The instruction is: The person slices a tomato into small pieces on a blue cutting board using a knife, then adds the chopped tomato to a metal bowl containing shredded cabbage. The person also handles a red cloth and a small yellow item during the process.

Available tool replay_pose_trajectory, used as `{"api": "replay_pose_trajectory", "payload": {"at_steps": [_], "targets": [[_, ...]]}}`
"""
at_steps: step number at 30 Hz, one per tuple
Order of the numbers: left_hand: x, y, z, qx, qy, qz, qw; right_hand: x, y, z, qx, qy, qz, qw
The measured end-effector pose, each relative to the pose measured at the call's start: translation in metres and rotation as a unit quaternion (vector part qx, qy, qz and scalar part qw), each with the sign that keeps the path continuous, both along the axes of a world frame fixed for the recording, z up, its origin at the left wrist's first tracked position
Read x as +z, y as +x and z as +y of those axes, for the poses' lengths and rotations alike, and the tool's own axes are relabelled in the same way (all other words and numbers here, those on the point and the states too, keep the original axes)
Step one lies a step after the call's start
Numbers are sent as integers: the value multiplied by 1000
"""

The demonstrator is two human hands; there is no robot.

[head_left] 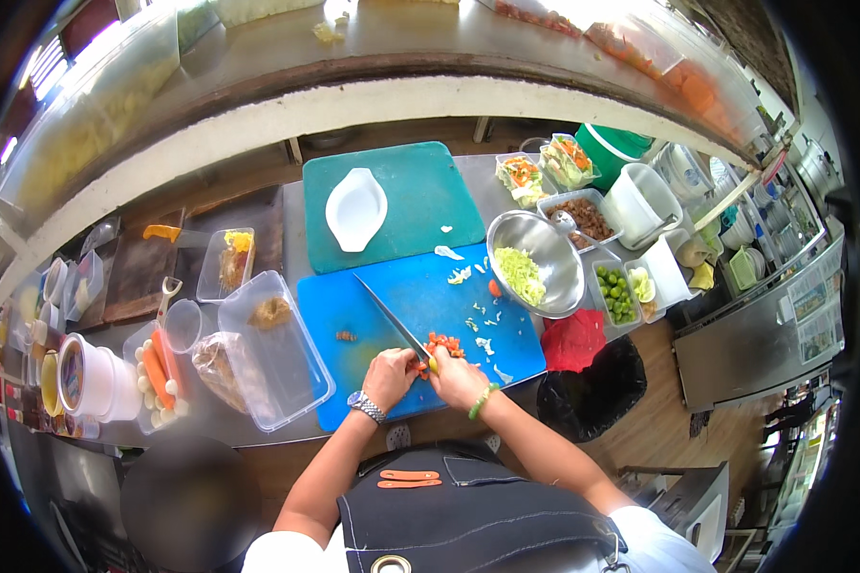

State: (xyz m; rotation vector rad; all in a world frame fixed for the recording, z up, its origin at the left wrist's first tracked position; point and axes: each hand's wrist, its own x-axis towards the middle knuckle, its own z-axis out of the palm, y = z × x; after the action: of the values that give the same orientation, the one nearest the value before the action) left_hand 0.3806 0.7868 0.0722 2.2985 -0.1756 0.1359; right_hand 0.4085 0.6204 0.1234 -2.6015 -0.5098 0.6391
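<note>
My right hand (pixel 459 382) is closed round the yellow handle of a kitchen knife (pixel 392 317). Its long blade points away and to the left over a blue cutting board (pixel 420 282). Close on the left, my left hand (pixel 390 378) has its fingers curled by the blade's handle end; red bits show at the fingertips, but what they grip is hidden. Diced tomato (pixel 443 344) lies heaped just beyond both hands. Pale green scraps (pixel 461 275) and a larger tomato piece (pixel 494 287) are scattered farther right on the board.
A steel bowl (pixel 569 277) of chopped greens overlaps the board's right edge. Behind lies a green board (pixel 420 181) with a white dish (pixel 356 210). Left stand a clear tub (pixel 306 382) and carrots (pixel 158 368). Right are green limes (pixel 614 294) and a black bin (pixel 592 390). A shelf (pixel 401 100) crosses ahead.
</note>
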Motion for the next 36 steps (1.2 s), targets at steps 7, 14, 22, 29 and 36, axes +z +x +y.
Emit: {"api": "replay_pose_trajectory", "payload": {"at_steps": [7,14,22,29,36], "targets": [[-4,-3,0,-8,-26,5,1000,-3,-10,2,1,60,-18,998],[-5,-6,0,7,-57,-10,998,-6,-7,5,-33,-28,107,993],[-7,-8,2,24,-16,-20,999,2,-10,9,-26,-69,97,993],[-13,-9,3,26,-25,-26,999,-1,-11,10,-9,11,38,999],[-7,-10,4,15,-19,-35,999,-15,-22,6,-25,18,20,999]]}}
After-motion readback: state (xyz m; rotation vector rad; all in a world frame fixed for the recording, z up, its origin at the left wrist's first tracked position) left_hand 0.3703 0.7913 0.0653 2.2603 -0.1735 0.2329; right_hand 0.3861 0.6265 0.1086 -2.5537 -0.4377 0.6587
